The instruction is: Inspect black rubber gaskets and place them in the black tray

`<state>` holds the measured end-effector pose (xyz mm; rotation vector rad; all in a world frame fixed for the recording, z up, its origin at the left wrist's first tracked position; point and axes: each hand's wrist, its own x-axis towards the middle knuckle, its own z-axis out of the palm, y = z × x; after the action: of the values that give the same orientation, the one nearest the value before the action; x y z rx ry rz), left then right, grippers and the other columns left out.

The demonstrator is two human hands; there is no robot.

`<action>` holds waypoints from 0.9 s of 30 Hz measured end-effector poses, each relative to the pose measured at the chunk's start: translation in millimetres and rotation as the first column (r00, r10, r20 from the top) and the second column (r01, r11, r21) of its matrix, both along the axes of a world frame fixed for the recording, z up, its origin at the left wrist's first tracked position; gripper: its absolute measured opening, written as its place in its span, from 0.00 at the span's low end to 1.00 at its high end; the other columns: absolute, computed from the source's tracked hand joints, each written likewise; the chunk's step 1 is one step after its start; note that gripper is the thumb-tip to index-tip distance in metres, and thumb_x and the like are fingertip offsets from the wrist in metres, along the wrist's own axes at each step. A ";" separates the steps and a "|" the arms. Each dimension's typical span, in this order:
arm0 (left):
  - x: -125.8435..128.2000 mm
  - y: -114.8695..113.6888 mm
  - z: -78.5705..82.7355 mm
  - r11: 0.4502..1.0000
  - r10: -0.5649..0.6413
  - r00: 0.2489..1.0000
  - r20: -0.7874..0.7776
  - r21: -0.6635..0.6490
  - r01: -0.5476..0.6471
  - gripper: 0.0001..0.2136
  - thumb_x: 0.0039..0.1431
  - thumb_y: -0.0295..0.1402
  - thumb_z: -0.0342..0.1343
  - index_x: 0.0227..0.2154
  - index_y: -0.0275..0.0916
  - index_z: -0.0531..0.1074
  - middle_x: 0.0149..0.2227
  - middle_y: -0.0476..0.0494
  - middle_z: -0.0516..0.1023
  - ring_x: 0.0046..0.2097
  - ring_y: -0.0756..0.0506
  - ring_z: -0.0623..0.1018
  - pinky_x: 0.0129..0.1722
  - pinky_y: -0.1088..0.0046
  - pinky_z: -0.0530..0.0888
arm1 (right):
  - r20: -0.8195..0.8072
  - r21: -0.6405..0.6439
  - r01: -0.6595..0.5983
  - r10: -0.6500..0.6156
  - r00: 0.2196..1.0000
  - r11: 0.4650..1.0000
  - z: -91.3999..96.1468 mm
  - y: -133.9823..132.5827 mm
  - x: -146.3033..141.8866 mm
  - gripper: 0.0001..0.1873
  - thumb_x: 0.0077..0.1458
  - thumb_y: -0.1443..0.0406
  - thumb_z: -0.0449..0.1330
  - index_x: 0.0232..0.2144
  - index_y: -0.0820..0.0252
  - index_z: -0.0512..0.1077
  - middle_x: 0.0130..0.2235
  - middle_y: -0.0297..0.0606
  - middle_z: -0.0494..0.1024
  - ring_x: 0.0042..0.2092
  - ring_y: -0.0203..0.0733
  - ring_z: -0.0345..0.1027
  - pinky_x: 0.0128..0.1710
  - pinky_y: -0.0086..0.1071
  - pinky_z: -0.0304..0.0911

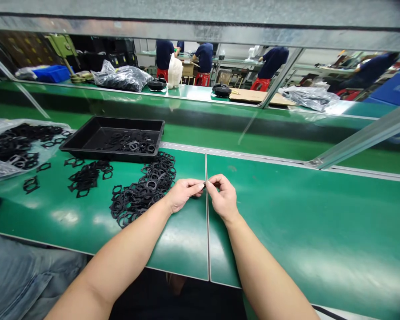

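Note:
My left hand [186, 194] and my right hand [224, 195] meet above the seam in the green tabletop. Both are closed in a pinch on one small black plastic part [205, 184], mostly covered by my fingers. To the left of my left hand spreads a heap of flat black ring-shaped parts [150, 186], close to my forearm. A smaller pile of the same parts [90, 175] lies further left.
Behind the heaps stands a black tray [80, 153] with several rings in it. At far left lies an open clear bag [53, 155] of black parts. A metal rail [253, 156] and slanting post [363, 133] border the back. People sit beyond the partition.

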<state>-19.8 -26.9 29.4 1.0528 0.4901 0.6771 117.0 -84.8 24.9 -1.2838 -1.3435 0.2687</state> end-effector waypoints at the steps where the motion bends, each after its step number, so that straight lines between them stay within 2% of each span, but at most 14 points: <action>1: 0.1 -0.7 0.7 1.000 -0.005 1.000 0.014 -0.027 0.005 0.13 0.45 0.37 0.65 0.32 0.32 0.78 0.31 0.42 0.76 0.33 0.50 0.71 0.37 0.71 0.67 | -0.094 -0.016 -0.002 0.000 0.996 1.000 -2.5 1.7 -0.3 0.06 0.53 0.62 0.59 0.32 0.58 0.67 0.29 0.34 0.70 0.31 0.36 0.66 0.33 0.32 0.65; 4: 0.0 -2.2 3.2 0.991 0.021 0.996 0.088 -0.130 -0.010 0.15 0.45 0.36 0.65 0.37 0.35 0.76 0.35 0.43 0.76 0.35 0.49 0.75 0.39 0.68 0.70 | -0.308 0.009 0.003 0.000 0.952 1.000 -8.4 6.1 -1.3 0.13 0.53 0.59 0.60 0.40 0.59 0.67 0.34 0.37 0.73 0.34 0.37 0.69 0.34 0.33 0.68; 6: -0.3 -2.1 4.0 0.987 0.048 0.991 0.125 -0.160 -0.028 0.16 0.46 0.35 0.64 0.40 0.37 0.75 0.37 0.43 0.76 0.37 0.47 0.76 0.41 0.66 0.71 | -0.334 0.041 0.029 -0.013 0.943 0.999 -9.5 6.9 -1.8 0.14 0.52 0.59 0.60 0.40 0.59 0.68 0.37 0.40 0.74 0.35 0.38 0.70 0.35 0.34 0.69; 11: -0.8 -0.6 3.4 0.991 0.035 0.986 0.161 -0.134 -0.013 0.15 0.50 0.34 0.62 0.41 0.36 0.74 0.40 0.41 0.76 0.40 0.47 0.76 0.46 0.65 0.71 | -0.087 0.087 0.083 -0.075 0.993 0.993 -4.3 1.1 -4.5 0.08 0.51 0.63 0.62 0.34 0.59 0.70 0.35 0.38 0.74 0.35 0.38 0.70 0.36 0.34 0.69; 15: 0.6 -1.0 2.3 0.994 0.054 0.991 0.122 -0.097 -0.042 0.18 0.48 0.35 0.63 0.43 0.37 0.73 0.40 0.41 0.77 0.38 0.47 0.77 0.45 0.64 0.72 | 0.044 0.150 0.119 -0.127 0.991 0.981 1.4 -2.4 -7.1 0.02 0.52 0.67 0.61 0.31 0.58 0.71 0.33 0.36 0.74 0.34 0.37 0.69 0.34 0.33 0.68; 20: 3.3 -2.6 -1.7 0.996 0.073 0.987 0.143 -0.055 -0.065 0.18 0.47 0.34 0.64 0.43 0.36 0.74 0.42 0.40 0.77 0.41 0.46 0.77 0.48 0.62 0.71 | 0.070 0.167 0.149 -0.162 0.984 0.975 3.9 -2.1 -7.7 0.01 0.52 0.66 0.60 0.30 0.57 0.71 0.33 0.36 0.75 0.35 0.38 0.70 0.34 0.33 0.68; 27: 3.7 -5.5 -2.2 0.995 0.063 0.980 0.190 -0.091 -0.047 0.17 0.47 0.33 0.64 0.42 0.38 0.75 0.43 0.41 0.78 0.43 0.45 0.77 0.50 0.60 0.70 | 0.053 0.194 0.130 -0.143 0.988 0.972 4.0 -2.1 -7.8 0.01 0.53 0.66 0.60 0.30 0.57 0.72 0.34 0.37 0.76 0.37 0.40 0.71 0.36 0.35 0.68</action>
<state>-16.1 -32.4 27.2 0.8847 0.3775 0.7919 109.3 -86.9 28.8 -1.2251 -1.2971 0.0011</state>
